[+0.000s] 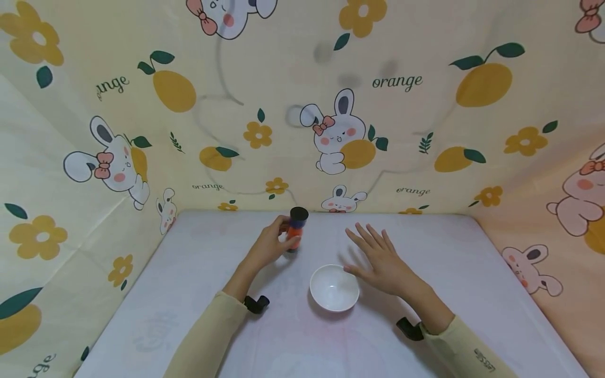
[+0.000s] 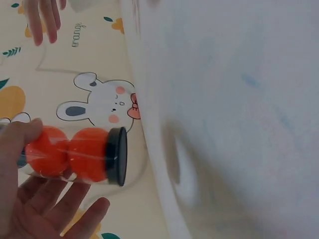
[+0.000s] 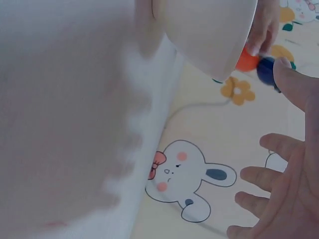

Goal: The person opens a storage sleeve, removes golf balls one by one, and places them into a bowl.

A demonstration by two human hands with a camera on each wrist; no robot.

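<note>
The broad white cloth-covered table (image 1: pixel 274 346) lies under your work; a crease in it could tip a narrow base set down carelessly. Your right hand (image 1: pixel 380 262) is spread and holds nothing, just beside the round white glossy bowl (image 1: pixel 334 289). From the head view the thumb overlaps the rim, but the right wrist view shows a gap, so a careless inward sweep could knock the bowl sideways. Your left hand (image 1: pixel 271 241) grips the clear cylindrical canister (image 1: pixel 295 231) between thumb and fingers, beyond the bowl and to its left. It seems lifted slightly off the cloth; smooth walls held by few fingertips could slip or roll in your grasp. At its ends are black round caps (image 2: pixel 117 157); you cannot tell how firmly they fit, and a loose one could spill the orange balls (image 2: pixel 48 152) and the dark blue ball (image 3: pixel 267 70).
</note>
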